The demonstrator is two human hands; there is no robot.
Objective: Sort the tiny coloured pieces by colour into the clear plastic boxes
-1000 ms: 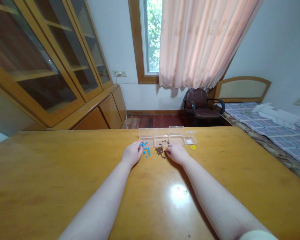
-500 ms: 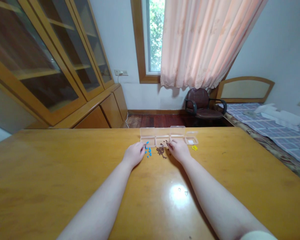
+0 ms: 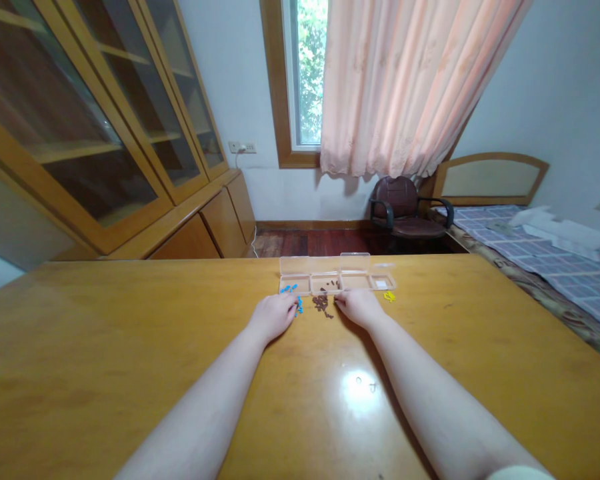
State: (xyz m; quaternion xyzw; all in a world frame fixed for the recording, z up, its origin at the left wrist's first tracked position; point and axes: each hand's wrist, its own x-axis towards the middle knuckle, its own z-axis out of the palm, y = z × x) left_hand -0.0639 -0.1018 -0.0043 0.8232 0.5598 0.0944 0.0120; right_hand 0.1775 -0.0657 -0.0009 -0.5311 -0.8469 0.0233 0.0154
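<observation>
A clear plastic compartment box point(image 3: 351, 265) with raised lids lies near the far edge of the wooden table point(image 3: 105, 347). Blue pieces point(image 3: 288, 289) lie in its left compartment, brown pieces point(image 3: 330, 288) in the one beside it. My left hand point(image 3: 274, 315) rests on the table with fingers curled over loose blue pieces point(image 3: 299, 307). My right hand point(image 3: 359, 305) is pinched at the edge of a small brown pile point(image 3: 321, 303). What either hand holds is too small to make out. A few yellow pieces point(image 3: 389, 296) lie to the right of the right hand.
Beyond the table stand a glass-door wooden cabinet point(image 3: 95, 133), a window with a pink curtain point(image 3: 400, 87), a dark office chair point(image 3: 405, 210) and a bed point(image 3: 545, 260) at the right. A small ring-like item point(image 3: 371, 385) lies near my right forearm.
Both hands drew back from the box to the loose piles on the table. Blue pieces now lie in the left compartment, and fewer loose blue pieces show by the left hand.
</observation>
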